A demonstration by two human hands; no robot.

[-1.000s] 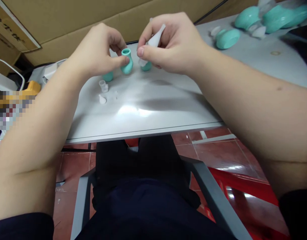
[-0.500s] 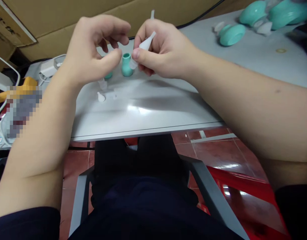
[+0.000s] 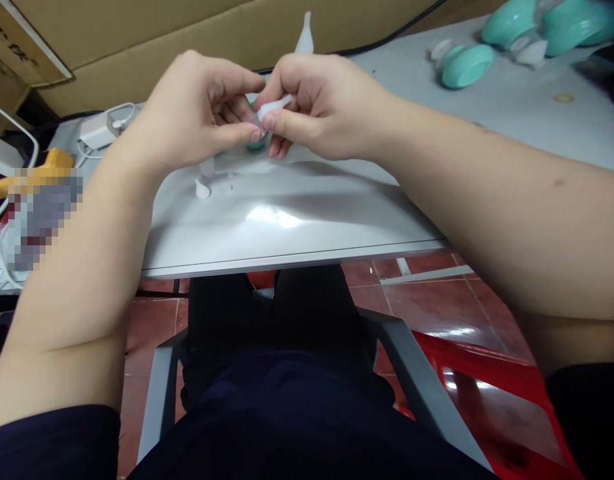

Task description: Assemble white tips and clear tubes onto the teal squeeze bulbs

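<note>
Dark trousers [image 3: 227, 307] are filling the space between the grey arms of a chair [image 3: 159, 373], with red tiles [image 3: 154, 333] showing beneath and some red plastic [image 3: 487, 367] lying to the right. Past the lap, the table [image 3: 287, 240] is stretching across, light glaring off its top. A small tip [image 3: 202, 189], white, is lying on it left of the middle; tiny bits [image 3: 231, 180] just beside it are showing too faintly to make out. Behind the small tip, the left hand [image 3: 211, 110] is partly covering a clear piece [image 3: 207, 167].

The right hand [image 3: 311, 107] is pinching a white tip [image 3: 275, 107] between thumb and forefinger, and the tip is slanting up to the right. At its lower left, a clear end [image 3: 261, 125] is showing between the two hands. The left hand is curving around there, its gap narrow; whether it is gripping anything, I cannot tell. Among the fingers, a teal bottle [image 3: 257, 143] is sitting mostly hidden. Above the right knuckles a tall tip [image 3: 305, 37] is rising, its lower part hidden.

To the left, a yellow tool [image 3: 59, 160] and a charger [image 3: 97, 131] are lying. Far right, teal bulbs [image 3: 467, 65] are resting near a thin ring [image 3: 563, 98]. Cardboard [image 3: 137, 40] is walling off the back.
</note>
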